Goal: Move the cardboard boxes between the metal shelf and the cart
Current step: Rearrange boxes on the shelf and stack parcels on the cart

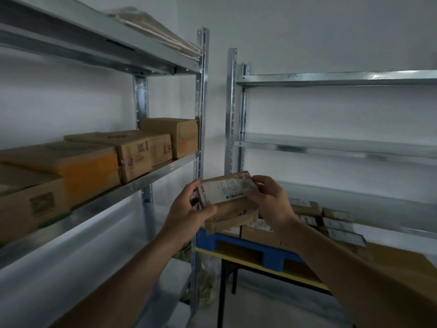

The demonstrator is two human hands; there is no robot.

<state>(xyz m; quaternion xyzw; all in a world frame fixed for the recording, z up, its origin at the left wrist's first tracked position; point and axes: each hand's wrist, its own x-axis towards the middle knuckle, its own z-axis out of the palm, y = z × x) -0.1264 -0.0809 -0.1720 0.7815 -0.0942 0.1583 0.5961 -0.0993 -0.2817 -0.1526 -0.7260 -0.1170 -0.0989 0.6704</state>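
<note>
Job looks approx. half done. Small box (pixel 227 192) is up at frame centre, left hand (pixel 189 209) & right hand (pixel 269 200) each curled round an end. Several boxes (pixel 132 152) on shelf (pixel 153 177), mid-left; other boxes (pixel 335 221) on cart (pixel 260 262), lower right.

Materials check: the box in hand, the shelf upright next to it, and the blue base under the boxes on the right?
Held box: brown cardboard, matte, with a white paper label that carries a barcode.
Shelf upright: metal, likely galvanised steel, going by the silvery sheen and punched slots.
Blue base: probably moulded plastic, given the uniform colour and blocky feet, but blur leaves it open.
</note>
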